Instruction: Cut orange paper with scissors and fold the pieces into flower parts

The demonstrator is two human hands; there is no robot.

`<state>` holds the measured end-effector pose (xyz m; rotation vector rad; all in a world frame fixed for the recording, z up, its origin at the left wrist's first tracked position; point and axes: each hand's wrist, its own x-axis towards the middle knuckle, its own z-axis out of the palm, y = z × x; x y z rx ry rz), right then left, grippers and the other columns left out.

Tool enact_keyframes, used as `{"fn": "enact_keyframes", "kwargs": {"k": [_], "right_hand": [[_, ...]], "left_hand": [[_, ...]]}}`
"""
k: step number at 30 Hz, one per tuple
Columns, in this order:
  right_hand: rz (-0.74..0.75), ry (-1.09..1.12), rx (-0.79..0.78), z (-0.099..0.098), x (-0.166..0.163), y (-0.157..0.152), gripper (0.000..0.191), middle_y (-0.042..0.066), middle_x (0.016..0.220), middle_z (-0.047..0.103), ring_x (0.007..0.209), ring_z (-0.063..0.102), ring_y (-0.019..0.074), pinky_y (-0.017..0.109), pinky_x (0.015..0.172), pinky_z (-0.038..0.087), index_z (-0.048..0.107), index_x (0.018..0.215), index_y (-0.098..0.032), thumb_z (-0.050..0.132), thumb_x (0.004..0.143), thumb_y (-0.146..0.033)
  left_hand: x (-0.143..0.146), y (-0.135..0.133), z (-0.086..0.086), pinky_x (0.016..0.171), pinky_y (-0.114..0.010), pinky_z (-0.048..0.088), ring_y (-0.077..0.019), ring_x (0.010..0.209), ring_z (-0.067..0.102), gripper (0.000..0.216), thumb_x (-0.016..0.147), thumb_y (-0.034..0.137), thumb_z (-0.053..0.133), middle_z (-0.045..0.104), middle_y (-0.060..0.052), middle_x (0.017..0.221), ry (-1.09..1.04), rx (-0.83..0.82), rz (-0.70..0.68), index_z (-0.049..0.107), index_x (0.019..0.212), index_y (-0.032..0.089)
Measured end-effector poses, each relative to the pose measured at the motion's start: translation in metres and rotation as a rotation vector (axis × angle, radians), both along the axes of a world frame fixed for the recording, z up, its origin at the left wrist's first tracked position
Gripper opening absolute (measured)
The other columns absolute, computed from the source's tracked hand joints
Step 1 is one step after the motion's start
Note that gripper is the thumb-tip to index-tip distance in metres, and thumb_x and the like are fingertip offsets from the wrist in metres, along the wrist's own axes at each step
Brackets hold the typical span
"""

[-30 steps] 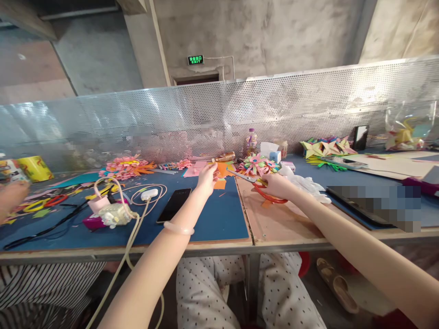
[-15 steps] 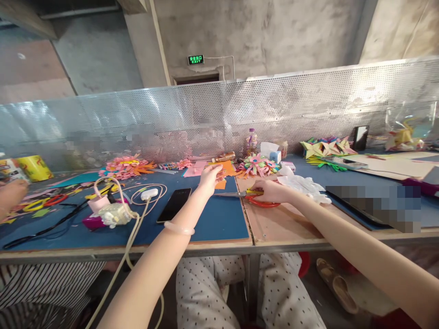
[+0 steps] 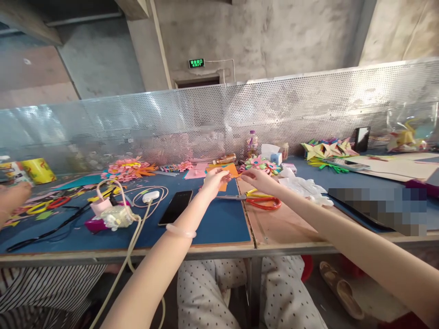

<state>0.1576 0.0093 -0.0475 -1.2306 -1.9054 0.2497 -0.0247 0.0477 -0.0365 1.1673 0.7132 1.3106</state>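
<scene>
My left hand [image 3: 213,179] is raised a little above the blue mat [image 3: 209,224] and pinches a piece of orange paper [image 3: 231,170]. My right hand [image 3: 257,179] reaches toward the same orange paper from the right, its fingers loosely apart and touching or nearly touching its edge. The red-and-yellow scissors [image 3: 255,200] lie on the brown board [image 3: 274,224] just below my right hand, with nothing holding them.
A black phone [image 3: 175,207] lies on the mat left of my left arm. White cables and a charger [image 3: 116,214] sit further left. Paper flowers [image 3: 127,167] and folded shapes [image 3: 325,148] line the perforated metal screen [image 3: 308,109]. Another person's hand [image 3: 12,198] shows at far left.
My right hand laid the scissors down on the board and let go, then moved up and left to the orange paper. My left hand lowered slightly with the paper.
</scene>
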Motion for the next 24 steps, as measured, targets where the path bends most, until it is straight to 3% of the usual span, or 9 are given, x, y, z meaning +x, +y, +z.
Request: {"fn": "enact_keyframes", "kwargs": {"k": [5, 9, 14, 20, 24], "right_hand": [[0.158, 0.107, -0.031, 0.012, -0.019, 0.022, 0.035, 0.004, 0.078, 0.066, 0.069, 0.056, 0.0156, 0.026, 0.062, 0.040, 0.066, 0.085, -0.016, 0.050, 0.077, -0.045], [0.179, 0.219, -0.008, 0.012, -0.033, 0.031, 0.031, 0.002, 0.069, 0.063, 0.063, 0.053, 0.0141, 0.025, 0.058, 0.039, 0.065, 0.074, -0.015, 0.051, 0.075, -0.042], [0.108, 0.377, 0.062, -0.004, -0.038, 0.027, 0.030, 0.004, 0.074, 0.065, 0.069, 0.056, 0.0160, 0.027, 0.063, 0.041, 0.066, 0.076, -0.015, 0.050, 0.076, -0.040], [0.048, 0.325, 0.133, -0.016, -0.033, 0.027, 0.027, 0.004, 0.072, 0.065, 0.067, 0.056, 0.0160, 0.027, 0.064, 0.041, 0.065, 0.074, -0.016, 0.053, 0.074, -0.040], [0.049, 0.287, 0.136, -0.016, -0.034, 0.026, 0.027, 0.003, 0.069, 0.064, 0.066, 0.055, 0.0156, 0.027, 0.063, 0.041, 0.064, 0.071, -0.017, 0.054, 0.073, -0.041]], "left_hand": [[-0.001, -0.004, 0.002, 0.072, -0.030, 0.049, -0.0145, 0.071, 0.064, 0.013, 0.066, 0.008, 0.063, 0.066, -0.007, 0.079, 0.015, -0.011, -0.002, 0.058, 0.078, 0.012], [-0.003, -0.005, 0.003, 0.073, -0.029, 0.048, -0.0152, 0.078, 0.063, 0.012, 0.068, 0.010, 0.062, 0.066, -0.009, 0.086, 0.006, -0.026, 0.009, 0.058, 0.079, 0.013], [-0.003, -0.003, 0.002, 0.069, -0.029, 0.049, -0.0168, 0.076, 0.064, 0.011, 0.070, 0.014, 0.062, 0.066, -0.010, 0.088, 0.007, -0.063, 0.013, 0.057, 0.080, 0.013], [-0.002, -0.006, 0.003, 0.072, -0.033, 0.050, -0.0189, 0.074, 0.064, 0.025, 0.074, 0.035, 0.061, 0.066, -0.012, 0.084, 0.077, -0.147, -0.035, 0.059, 0.086, 0.013], [-0.001, -0.012, 0.005, 0.073, -0.035, 0.050, -0.0179, 0.067, 0.064, 0.028, 0.074, 0.037, 0.061, 0.067, -0.012, 0.082, 0.134, -0.151, -0.078, 0.060, 0.088, 0.013]]}}
